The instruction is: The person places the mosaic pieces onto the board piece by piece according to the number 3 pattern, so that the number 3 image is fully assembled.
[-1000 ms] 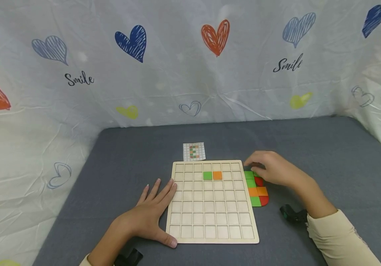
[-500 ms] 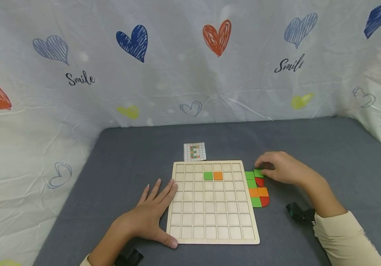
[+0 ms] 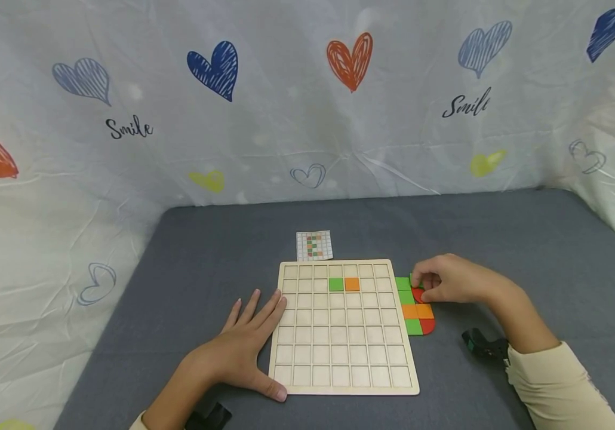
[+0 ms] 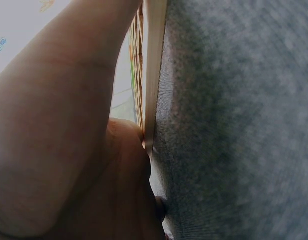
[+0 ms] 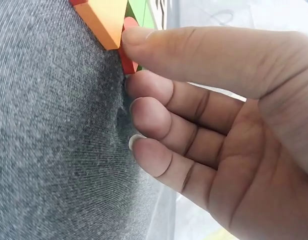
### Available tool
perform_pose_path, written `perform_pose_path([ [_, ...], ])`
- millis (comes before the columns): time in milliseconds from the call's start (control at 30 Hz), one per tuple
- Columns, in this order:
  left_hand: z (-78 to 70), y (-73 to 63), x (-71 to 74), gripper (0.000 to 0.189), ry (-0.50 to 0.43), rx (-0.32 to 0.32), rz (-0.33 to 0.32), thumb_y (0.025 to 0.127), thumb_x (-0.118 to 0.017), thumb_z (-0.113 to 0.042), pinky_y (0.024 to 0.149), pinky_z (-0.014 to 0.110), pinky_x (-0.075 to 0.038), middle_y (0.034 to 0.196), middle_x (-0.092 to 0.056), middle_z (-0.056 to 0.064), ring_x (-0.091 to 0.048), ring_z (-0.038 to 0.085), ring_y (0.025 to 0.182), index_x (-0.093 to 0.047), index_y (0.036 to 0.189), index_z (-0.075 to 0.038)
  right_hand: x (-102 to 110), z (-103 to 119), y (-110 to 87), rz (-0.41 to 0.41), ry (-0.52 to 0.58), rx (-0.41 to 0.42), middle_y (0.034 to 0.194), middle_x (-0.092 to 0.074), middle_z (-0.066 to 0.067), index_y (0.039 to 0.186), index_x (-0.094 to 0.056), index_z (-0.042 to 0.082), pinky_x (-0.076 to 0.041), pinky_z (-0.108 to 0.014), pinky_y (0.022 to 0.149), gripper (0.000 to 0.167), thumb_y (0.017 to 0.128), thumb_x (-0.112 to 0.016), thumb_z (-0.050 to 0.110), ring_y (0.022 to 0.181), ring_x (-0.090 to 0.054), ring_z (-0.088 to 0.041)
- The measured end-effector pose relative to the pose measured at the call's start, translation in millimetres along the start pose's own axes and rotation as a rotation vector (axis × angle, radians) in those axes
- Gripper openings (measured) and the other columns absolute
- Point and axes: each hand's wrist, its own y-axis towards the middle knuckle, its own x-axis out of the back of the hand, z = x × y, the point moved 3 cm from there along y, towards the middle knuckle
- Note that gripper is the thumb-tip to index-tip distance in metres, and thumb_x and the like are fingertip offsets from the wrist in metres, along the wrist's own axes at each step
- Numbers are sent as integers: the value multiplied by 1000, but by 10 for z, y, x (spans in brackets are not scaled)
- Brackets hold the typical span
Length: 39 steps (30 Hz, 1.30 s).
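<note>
Head view: my left hand is spread wide, fingertips and thumb on the left edge of the board, which lies flat on the worktop. My right hand is narrow, fingers curled, thumb and index pinching the red block just off the board's right edge. Board is a grid of cells; second row from the far edge holds a green tile and an orange tile in neighbouring cells. More green, orange and red pieces sit packed along the right edge, one green partly under my fingers. Gridded card lies at the far edge.

Left wrist view: my arm and hand fill much of it; board's thin side wall shows against grey cloth. Fingertips can't be made out.

Right wrist view: shows block thickness. Thumb tip on the red block, index tip at its end, two more fingertips bent alongside; an orange block is just beside, green behind.
</note>
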Motion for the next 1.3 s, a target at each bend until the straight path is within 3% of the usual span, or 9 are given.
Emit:
perform_pose_path([
  [633, 13, 0, -8, 142, 8, -3, -4, 58, -70, -88, 114, 63, 11, 168, 7, -3, 17, 33, 150, -1, 163, -21, -4, -20, -21, 53, -26, -76, 71, -54, 5, 91, -63, 14, -43, -28, 57, 25, 76, -79, 0, 63, -49, -12],
  [1300, 1, -6, -1, 142, 6, -6, -8, 59, -71, -87, 113, 63, 10, 168, 7, -2, 16, 34, 150, -1, 163, -20, -14, -37, -29, 56, -43, -127, 71, -52, 3, 86, -61, 12, -40, -28, 55, 22, 77, -81, 11, 61, -48, -13],
])
